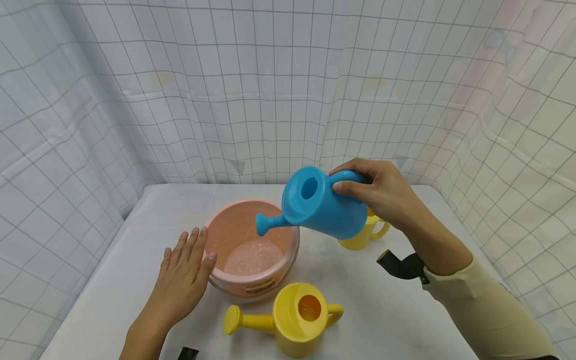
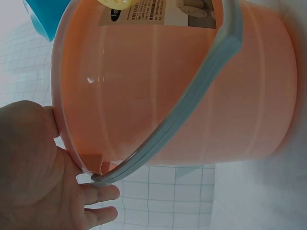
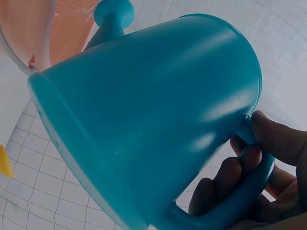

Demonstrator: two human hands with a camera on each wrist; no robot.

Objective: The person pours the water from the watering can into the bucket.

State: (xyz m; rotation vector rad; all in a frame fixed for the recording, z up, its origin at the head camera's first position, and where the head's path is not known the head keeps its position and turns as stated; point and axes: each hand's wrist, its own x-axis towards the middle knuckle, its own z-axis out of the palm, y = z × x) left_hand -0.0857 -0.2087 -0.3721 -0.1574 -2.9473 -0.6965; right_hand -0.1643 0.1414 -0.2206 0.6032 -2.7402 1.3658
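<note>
My right hand (image 1: 382, 195) grips the handle of a blue watering can (image 1: 337, 215), fingers wrapped round it in the right wrist view. The can is held in the air, tipped left, its spout over a pink bucket (image 1: 227, 227). Droplets show near the spout head (image 3: 114, 13), and rippled water lies in the bucket. My left hand (image 1: 184, 275) touches the bucket's left rim with its fingers extended. In the left wrist view the bucket's grey handle (image 2: 192, 88) hangs down its side, close to the fingertips.
A yellow watering can (image 1: 297, 320) stands in front of the bucket, spout to the left. Another yellow vessel with a handle (image 1: 360, 239) stands behind the blue can, partly hidden. White grid-patterned curtains (image 1: 252, 100) surround the white table (image 1: 382, 310).
</note>
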